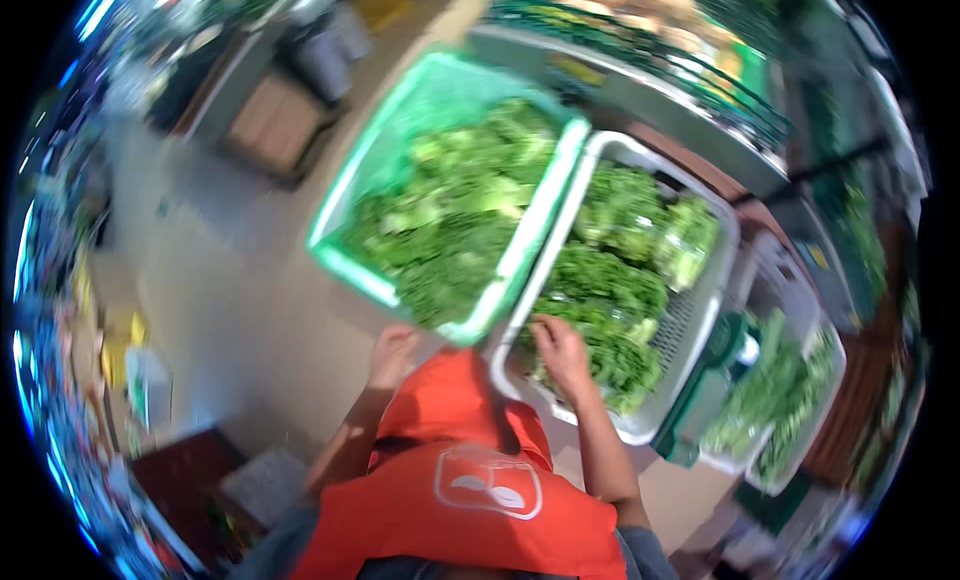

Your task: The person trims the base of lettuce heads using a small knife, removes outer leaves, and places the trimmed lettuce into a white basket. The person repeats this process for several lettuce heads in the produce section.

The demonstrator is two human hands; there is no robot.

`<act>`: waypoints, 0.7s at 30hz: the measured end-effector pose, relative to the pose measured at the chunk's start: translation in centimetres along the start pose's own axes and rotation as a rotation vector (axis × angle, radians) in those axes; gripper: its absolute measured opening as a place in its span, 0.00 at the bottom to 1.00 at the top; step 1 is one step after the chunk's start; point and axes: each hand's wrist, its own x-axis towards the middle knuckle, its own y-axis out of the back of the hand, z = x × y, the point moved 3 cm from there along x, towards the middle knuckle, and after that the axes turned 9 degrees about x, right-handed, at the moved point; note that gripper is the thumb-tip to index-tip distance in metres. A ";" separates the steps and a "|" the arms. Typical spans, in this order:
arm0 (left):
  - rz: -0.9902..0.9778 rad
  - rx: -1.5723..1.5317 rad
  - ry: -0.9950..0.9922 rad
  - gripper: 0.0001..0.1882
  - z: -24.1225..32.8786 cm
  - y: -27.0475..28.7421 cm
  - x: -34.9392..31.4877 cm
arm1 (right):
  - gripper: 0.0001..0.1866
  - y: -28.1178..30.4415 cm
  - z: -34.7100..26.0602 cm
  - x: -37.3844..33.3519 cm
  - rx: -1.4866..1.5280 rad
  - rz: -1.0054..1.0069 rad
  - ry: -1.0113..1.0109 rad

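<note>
My left hand hangs beside the near corner of a crate lined with a pale green bag. Blur smears its fingers, and I see nothing clear in them. Loose leafy lettuce fills much of the lined crate. My right hand is over the near left part of a white plastic crate, close to its rim. Its fingers curl in at the edge of the green curly lettuce; what they pinch, if anything, is hidden. Some lettuce heads there look wrapped in clear film.
Right of the white crate stand a dark green container and pale bins of long leafy greens. A green-railed produce shelf runs along the back. A brown cardboard box sits at the back left on the tan floor.
</note>
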 end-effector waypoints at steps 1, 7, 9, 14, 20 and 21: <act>-0.048 -0.041 0.069 0.15 -1.2 0.5 0.3 | 0.15 -0.4 -0.2 -0.6 0.083 -0.059 -0.089; 0.008 -0.057 0.122 0.09 0.2 3.1 7.6 | 0.24 -3.5 2.2 -10.3 0.086 -0.382 -0.298; -0.109 -0.033 0.030 0.08 3.2 2.2 10.6 | 0.25 -8.2 5.1 -14.7 0.226 -0.379 -0.489; -0.269 0.130 -0.133 0.08 9.1 1.9 15.1 | 0.21 -15.8 4.1 -17.4 0.906 -0.131 -0.654; -0.305 0.209 -0.074 0.08 6.2 2.0 21.0 | 0.17 -9.3 -9.8 -17.3 0.541 0.073 -0.611; -0.317 0.264 -0.089 0.06 5.2 1.0 21.9 | 0.17 -9.7 -10.2 -17.4 0.705 0.021 -0.552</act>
